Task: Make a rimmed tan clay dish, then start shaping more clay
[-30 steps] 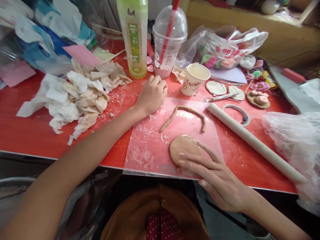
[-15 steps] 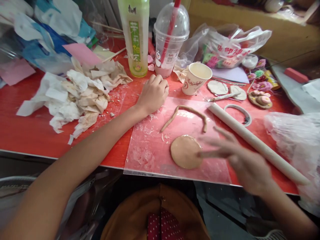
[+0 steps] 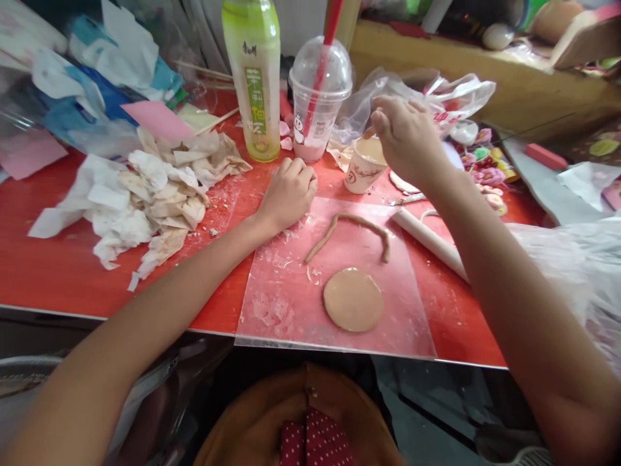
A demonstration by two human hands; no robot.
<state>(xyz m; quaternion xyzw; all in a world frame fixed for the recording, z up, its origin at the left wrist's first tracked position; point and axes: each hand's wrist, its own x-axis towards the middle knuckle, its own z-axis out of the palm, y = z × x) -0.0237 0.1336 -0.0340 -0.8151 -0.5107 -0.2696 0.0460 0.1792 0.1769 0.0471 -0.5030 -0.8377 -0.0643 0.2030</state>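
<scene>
My left hand rests on the table beside the sheet's upper left corner, its fingers curled in a loose fist with nothing showing in it. My right hand is over a printed paper cup, one finger pointing down into its mouth; the fingertip is partly hidden, and I see nothing held. On a clear plastic sheet lies a flat round disc of brown clay. Behind the disc, a thin clay coil lies bent in an arch.
Crumpled tissues are heaped at left. A green-capped tea bottle and a domed drink cup with a red straw stand behind my left hand. A pale rolling pin lies partly under my right forearm, near a plastic bag.
My right hand has swung from beside the clay disc up and forward to the paper cup. The left hand stays put. The view has shifted slightly.
</scene>
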